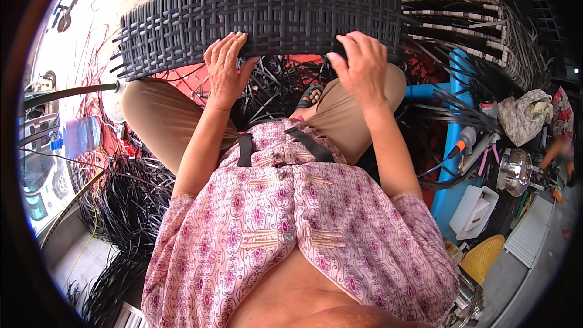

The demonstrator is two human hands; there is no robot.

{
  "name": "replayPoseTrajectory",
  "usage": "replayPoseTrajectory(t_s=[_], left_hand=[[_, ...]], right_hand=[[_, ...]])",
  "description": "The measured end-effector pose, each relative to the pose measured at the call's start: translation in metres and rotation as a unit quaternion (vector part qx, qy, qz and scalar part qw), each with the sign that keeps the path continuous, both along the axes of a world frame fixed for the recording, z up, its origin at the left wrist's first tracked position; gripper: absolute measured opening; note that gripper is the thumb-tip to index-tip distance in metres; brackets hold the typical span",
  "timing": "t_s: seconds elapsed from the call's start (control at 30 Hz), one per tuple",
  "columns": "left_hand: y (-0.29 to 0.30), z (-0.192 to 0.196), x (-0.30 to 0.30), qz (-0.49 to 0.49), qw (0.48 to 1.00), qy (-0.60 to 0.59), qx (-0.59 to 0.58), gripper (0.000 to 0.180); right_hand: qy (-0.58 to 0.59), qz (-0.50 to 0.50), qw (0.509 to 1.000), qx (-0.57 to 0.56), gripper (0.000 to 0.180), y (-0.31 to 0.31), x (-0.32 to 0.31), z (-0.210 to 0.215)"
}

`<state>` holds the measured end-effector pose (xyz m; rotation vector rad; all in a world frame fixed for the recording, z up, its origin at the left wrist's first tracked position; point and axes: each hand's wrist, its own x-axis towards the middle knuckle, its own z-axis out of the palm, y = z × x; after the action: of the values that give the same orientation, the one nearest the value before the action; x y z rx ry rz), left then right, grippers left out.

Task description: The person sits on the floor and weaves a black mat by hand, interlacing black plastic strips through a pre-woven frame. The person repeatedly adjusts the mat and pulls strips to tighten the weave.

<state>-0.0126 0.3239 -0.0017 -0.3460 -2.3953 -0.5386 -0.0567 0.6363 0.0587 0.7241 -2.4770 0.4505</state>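
Observation:
A long black woven wicker panel [261,12] spans the space in front of my knees, its strands running crosswise and upright. My left hand [226,68] holds its near edge left of the middle, fingers laid over the weave and thumb at the rim. On the right, my right hand [362,67] grips the same edge, with fingers bent over it and thumb pointing inward. Short strand ends stick out at the panel's left end. Loose black strips [273,88] lie in a tangle below the panel, between my legs.
A big heap of black strips [124,200] lies to the left, near a clear blue-tinted water bottle [82,133]. Stacked woven pieces [455,15] sit at the far right. On the right are a blue frame [452,146], a white plastic container [475,212] and a crumpled cloth [523,115].

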Motion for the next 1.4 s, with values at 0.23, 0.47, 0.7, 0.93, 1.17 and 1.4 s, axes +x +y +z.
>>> replayPoseTrajectory(t_s=[0.23, 0.47, 0.7, 0.93, 1.17, 1.4], left_hand=[[0.003, -0.001, -0.001, -0.006, 1.0, 0.007, 0.009, 0.063], [0.002, 0.002, 0.007, 0.002, 1.0, -0.016, 0.02, 0.061], [0.002, 0.0, 0.008, 0.0, 0.999, 0.0, 0.033, 0.062], [0.0, -0.001, 0.014, -0.016, 0.998, 0.006, 0.06, 0.07], [-0.002, -0.005, 0.019, -0.038, 0.992, 0.017, 0.121, 0.073], [-0.037, 0.027, 0.026, 0.052, 0.996, -0.004, 0.078, 0.061]], right_hand=[[0.032, -0.066, 0.997, 0.0, 0.043, -0.015, -0.037, -0.014], [0.008, -0.052, 0.998, -0.027, 0.052, -0.006, -0.006, -0.028], [0.043, 0.005, 0.998, -0.052, 0.043, -0.044, 0.002, -0.004], [0.023, 0.056, 0.998, 0.012, 0.035, -0.13, -0.018, -0.014], [0.0, 0.111, 0.993, -0.045, 0.024, -0.161, -0.006, -0.001], [0.021, 0.16, 0.985, -0.061, 0.017, -0.181, -0.012, -0.032]])
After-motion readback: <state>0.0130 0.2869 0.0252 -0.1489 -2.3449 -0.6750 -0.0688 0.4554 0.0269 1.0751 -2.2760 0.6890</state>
